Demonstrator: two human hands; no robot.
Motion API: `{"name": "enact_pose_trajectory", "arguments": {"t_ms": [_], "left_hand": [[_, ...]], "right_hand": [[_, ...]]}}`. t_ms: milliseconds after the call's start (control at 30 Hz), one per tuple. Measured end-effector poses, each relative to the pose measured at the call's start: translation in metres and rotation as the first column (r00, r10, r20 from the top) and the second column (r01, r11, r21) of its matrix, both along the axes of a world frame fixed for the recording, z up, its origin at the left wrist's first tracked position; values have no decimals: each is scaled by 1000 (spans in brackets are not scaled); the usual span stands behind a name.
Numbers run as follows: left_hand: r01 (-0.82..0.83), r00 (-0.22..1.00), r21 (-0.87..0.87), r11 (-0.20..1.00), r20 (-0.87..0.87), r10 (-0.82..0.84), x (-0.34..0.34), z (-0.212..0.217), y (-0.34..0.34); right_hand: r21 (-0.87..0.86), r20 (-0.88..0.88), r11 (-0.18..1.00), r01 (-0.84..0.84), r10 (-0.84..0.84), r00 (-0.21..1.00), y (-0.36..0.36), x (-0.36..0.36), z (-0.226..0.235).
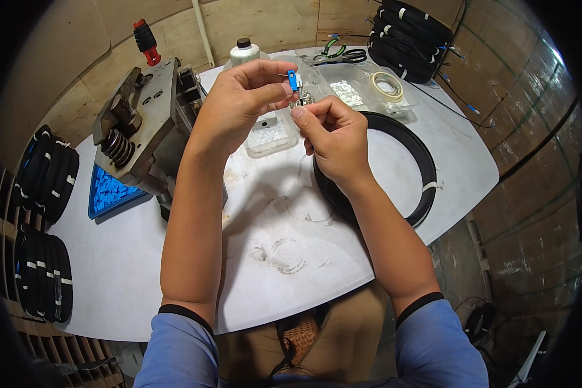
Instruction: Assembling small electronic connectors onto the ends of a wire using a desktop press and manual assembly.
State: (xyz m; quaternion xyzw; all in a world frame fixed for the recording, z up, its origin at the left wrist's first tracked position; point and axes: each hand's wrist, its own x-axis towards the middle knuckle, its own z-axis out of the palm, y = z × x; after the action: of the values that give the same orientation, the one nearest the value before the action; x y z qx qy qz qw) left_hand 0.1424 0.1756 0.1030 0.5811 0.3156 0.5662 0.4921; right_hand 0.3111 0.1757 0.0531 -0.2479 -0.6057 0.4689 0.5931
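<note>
My left hand (255, 94) pinches a small blue connector housing (292, 79) with a white part along its right side, held up over the far middle of the table. Just below and to the right, my right hand (333, 132) grips the end of a thin black cable (301, 101) between thumb and forefinger. The cable end points up at the connector; whether it sits inside cannot be made out. Beside my right wrist lies a large coil of black cable (428, 161), bound with white tape.
A metal press (155, 97) with a spring stands left, by a blue tray (97, 210) of blue pieces. Clear containers (265, 152) of small parts, a tape roll (387, 87), a white bottle (244, 53) and scissors (343, 57) stand behind. Black cable coils (407, 39) are stacked far right, others (45, 271) left.
</note>
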Motion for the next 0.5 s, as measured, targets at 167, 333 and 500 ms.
{"name": "enact_pose_trajectory", "arguments": {"t_ms": [167, 333, 500], "left_hand": [[0, 1000, -7, 1000, 7, 0, -1, 2, -2], [-13, 1000, -17, 1000, -3, 13, -2, 4, -3], [-5, 1000, -21, 1000, -7, 5, -1, 3, -2]], "right_hand": [[-1, 9, 1000, 7, -7, 1000, 0, 0, 0], [4, 5, 1000, 8, -8, 1000, 0, -1, 1], [2, 6, 1000, 16, -16, 1000, 1, 0, 0]]}}
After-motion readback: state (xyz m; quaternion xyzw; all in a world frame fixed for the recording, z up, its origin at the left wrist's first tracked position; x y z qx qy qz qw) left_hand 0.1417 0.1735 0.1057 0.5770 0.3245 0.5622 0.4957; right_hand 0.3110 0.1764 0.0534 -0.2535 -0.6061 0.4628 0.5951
